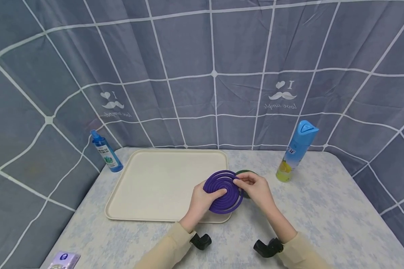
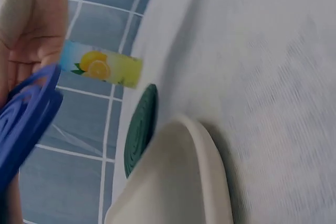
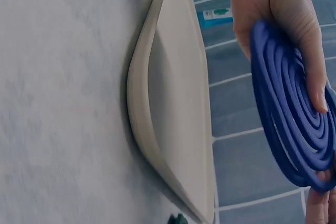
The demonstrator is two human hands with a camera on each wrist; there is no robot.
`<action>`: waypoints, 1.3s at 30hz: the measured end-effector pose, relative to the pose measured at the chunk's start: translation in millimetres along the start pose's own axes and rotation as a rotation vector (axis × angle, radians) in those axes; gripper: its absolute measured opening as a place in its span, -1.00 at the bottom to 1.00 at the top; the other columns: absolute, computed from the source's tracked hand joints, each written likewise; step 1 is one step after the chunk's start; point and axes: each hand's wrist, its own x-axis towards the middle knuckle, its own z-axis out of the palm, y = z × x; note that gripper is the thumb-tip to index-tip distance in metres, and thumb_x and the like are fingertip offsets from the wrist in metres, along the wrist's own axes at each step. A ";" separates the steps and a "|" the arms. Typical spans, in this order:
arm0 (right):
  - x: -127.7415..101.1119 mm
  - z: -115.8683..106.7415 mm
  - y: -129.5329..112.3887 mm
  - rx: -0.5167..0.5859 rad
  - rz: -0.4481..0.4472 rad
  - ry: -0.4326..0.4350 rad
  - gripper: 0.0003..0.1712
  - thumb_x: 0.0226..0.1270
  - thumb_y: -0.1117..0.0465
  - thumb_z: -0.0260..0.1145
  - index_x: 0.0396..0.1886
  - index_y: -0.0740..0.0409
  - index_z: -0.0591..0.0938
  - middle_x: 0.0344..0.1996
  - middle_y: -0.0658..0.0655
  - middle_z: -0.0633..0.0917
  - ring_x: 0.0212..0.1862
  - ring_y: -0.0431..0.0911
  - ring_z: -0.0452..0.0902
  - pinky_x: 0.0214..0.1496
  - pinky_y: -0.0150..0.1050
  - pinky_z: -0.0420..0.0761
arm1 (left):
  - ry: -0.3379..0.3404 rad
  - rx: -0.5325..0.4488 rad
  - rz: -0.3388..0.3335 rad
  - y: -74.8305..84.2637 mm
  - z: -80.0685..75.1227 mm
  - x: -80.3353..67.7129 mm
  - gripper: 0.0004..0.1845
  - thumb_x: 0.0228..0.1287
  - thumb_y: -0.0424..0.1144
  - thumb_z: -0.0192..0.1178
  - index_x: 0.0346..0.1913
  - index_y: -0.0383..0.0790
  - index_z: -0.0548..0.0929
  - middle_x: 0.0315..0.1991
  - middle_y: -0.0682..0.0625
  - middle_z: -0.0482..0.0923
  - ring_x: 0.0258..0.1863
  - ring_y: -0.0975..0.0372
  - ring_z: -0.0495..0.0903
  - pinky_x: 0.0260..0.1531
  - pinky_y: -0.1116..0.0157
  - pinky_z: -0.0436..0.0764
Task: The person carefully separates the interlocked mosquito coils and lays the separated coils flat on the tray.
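A purple mosquito coil (image 1: 226, 198) is held up over the tray's right end, tilted toward the camera. My left hand (image 1: 201, 200) grips its left side; in the right wrist view the left thumb (image 3: 315, 85) lies across the rings. The right hand (image 1: 257, 189) pinches the coil's upper right rim between thumb and fingertips. Seen edge-on in the left wrist view, the purple coil (image 2: 31, 114) shows rings standing apart in layers. Behind it, a dark green mosquito coil (image 2: 140, 132) lies on the table beside the tray, largely hidden in the head view.
A cream tray (image 1: 165, 186) lies on the patterned tabletop (image 1: 323, 216). At its back left stands a blue spray bottle (image 1: 107, 152); a blue and yellow aerosol can (image 1: 296, 151) stands back right. A purple packet (image 1: 64, 259) lies near left. A grey curtain (image 1: 195, 93) hangs behind.
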 end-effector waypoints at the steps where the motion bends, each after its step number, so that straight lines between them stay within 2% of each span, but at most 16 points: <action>1: 0.4 1.3 0.0 0.037 0.020 0.006 -0.75 0.26 0.19 0.43 -0.14 0.23 0.70 -0.37 0.04 0.73 -0.38 -0.23 0.63 -0.24 -0.30 0.70 | 0.022 -0.036 -0.009 0.4 -0.1 0.4 -0.49 0.08 -0.17 0.47 0.10 -0.30 0.65 -0.03 -0.19 0.71 -0.03 0.08 0.69 0.04 0.23 0.65; 4: 0.7 5.5 -0.5 0.140 0.068 0.014 -0.72 0.28 0.21 0.42 -0.10 0.30 0.66 -0.37 0.02 0.73 -0.37 -0.22 0.67 -0.22 -0.36 0.70 | 0.090 -0.117 -0.018 2.3 -0.5 1.0 -0.51 0.09 -0.21 0.47 0.09 -0.31 0.65 -0.04 -0.20 0.71 -0.06 0.13 0.70 0.02 0.27 0.65; 8: -0.9 10.4 -1.0 0.200 0.105 0.036 -0.70 0.27 0.23 0.42 -0.09 0.33 0.64 -0.41 -0.01 0.73 -0.37 -0.22 0.68 -0.23 -0.38 0.71 | 0.143 -0.154 -0.023 4.8 -1.5 0.3 -0.53 0.07 -0.22 0.48 0.05 -0.31 0.67 -0.07 -0.18 0.73 -0.12 0.21 0.70 -0.02 0.32 0.65; 18: -6.1 11.6 -1.0 0.240 0.123 0.035 -0.72 0.26 0.28 0.42 -0.10 0.36 0.64 -0.40 0.00 0.72 -0.37 -0.23 0.67 -0.24 -0.38 0.71 | 0.086 -0.111 0.002 3.0 -7.1 -2.2 -0.52 0.10 -0.18 0.47 0.08 -0.28 0.66 -0.06 -0.18 0.72 -0.12 0.19 0.70 -0.04 0.31 0.66; 28: -4.4 8.4 -0.4 0.062 0.030 0.006 -0.75 0.25 0.20 0.44 -0.10 0.20 0.71 -0.27 0.09 0.75 -0.30 -0.23 0.65 -0.20 -0.33 0.68 | -0.009 0.010 0.009 -0.8 -9.6 -0.5 -0.50 0.08 -0.15 0.48 0.07 -0.30 0.67 -0.08 -0.18 0.73 -0.12 0.11 0.72 -0.06 0.27 0.68; 34: -2.3 8.0 -1.4 -0.060 -0.068 -0.021 -0.76 0.20 0.21 0.48 -0.14 0.17 0.73 -0.29 0.10 0.74 -0.30 -0.22 0.62 -0.26 -0.43 0.61 | -0.092 0.145 0.018 -0.6 -11.5 2.8 -0.48 0.06 -0.12 0.49 0.08 -0.29 0.67 -0.10 -0.17 0.74 -0.14 0.11 0.73 -0.09 0.26 0.70; 39: 0.6 8.7 -2.6 -0.130 -0.126 -0.083 -0.77 0.19 0.23 0.48 -0.14 0.15 0.74 -0.28 0.10 0.75 -0.29 -0.20 0.62 -0.23 -0.41 0.61 | -0.163 0.230 0.035 1.5 -15.3 6.9 -0.50 0.06 -0.14 0.49 0.05 -0.32 0.68 -0.12 -0.19 0.74 -0.17 0.11 0.73 -0.13 0.27 0.70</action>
